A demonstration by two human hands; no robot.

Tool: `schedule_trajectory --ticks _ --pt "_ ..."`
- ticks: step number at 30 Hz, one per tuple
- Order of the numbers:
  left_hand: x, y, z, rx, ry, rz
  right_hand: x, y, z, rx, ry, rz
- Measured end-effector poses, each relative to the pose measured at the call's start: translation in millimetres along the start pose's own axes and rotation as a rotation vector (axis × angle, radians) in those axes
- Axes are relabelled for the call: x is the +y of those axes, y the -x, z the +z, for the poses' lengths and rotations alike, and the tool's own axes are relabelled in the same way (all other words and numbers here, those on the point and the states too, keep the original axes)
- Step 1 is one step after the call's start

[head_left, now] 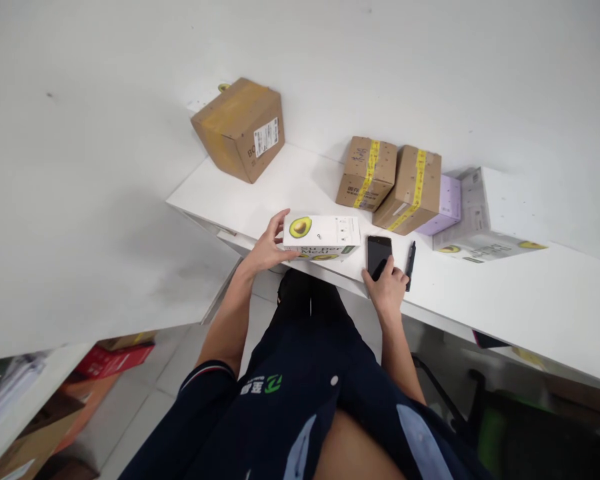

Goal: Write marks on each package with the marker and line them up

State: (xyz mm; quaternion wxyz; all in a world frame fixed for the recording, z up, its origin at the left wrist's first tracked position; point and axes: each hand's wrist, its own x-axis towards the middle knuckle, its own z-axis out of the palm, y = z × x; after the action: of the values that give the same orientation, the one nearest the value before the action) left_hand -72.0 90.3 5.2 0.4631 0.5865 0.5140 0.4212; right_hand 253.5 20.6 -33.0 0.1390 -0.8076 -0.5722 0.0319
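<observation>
A white box printed with an avocado [321, 235] lies near the front edge of the white table [505, 293]. My left hand [269, 246] grips its left end, fingers curled round the side. To its right lies a black phone [379, 254], screen dark. My right hand [387, 287] rests on the phone's near end, fingers closed over its lower edge. A black pen [411, 263] lies just right of the phone.
A large brown carton [241, 129] stands at the table's far left corner. Two brown cartons with yellow tape [368, 173] [410, 189], a lilac box [444, 206] and a big white avocado box [487, 215] line the wall. Boxes sit on the floor at left [111, 360].
</observation>
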Motion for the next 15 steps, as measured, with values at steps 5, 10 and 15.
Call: schedule_trajectory --ticks 5,10,15 --pt "-3 -25 -2.2 0.277 -0.021 -0.004 2 4 3 0.0 -0.004 -0.008" --pt "-6 -90 -11.6 0.647 -0.218 0.064 3 8 3 0.015 -0.03 -0.019" --pt "-6 -142 -26.2 0.692 -0.221 0.089 12 14 5 0.061 -0.094 -0.073"
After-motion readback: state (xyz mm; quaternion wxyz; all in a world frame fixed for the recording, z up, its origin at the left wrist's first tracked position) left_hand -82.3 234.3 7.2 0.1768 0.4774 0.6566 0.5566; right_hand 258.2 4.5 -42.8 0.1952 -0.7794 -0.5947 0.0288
